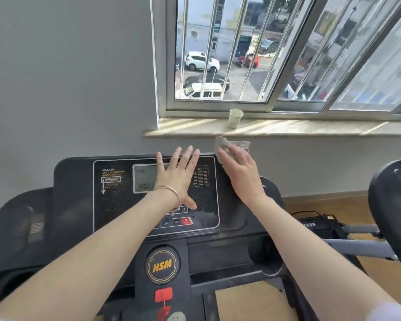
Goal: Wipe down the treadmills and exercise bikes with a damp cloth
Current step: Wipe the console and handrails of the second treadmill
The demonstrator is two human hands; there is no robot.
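Holding the cloth [232, 145] bunched up under its fingers, the right hand [241, 173] is pressing it on the top corner of the treadmill [77, 181], at about 1 o'clock on the big black panel. I cannot tell how tight the fingers are squeezing. The left hand [178, 176] is lying flat and wide on the middle of the panel, holding nothing. Its fingers are pointing to 12 o'clock and covering part of the little screen [144, 179]. A thin bracelet [169, 190] is sitting on that wrist. Just below the left hand, at 6 o'clock, a red button [186, 220] and some small keys are waiting. A paper cup [235, 118] is standing on the windowsill [310, 129], at 12 o'clock from the cloth and apart from it. Another black machine [389, 200] is peeking in at 3 o'clock; I cannot tell what kind. I think the wiping is only starting, because most of the panel is looking dull and dusty. Things could go wrong here. The left palm could push a button by mistake and start the belt. A too-wet cloth could drip into the screen or keys. A big swing upward could knock the cup over.
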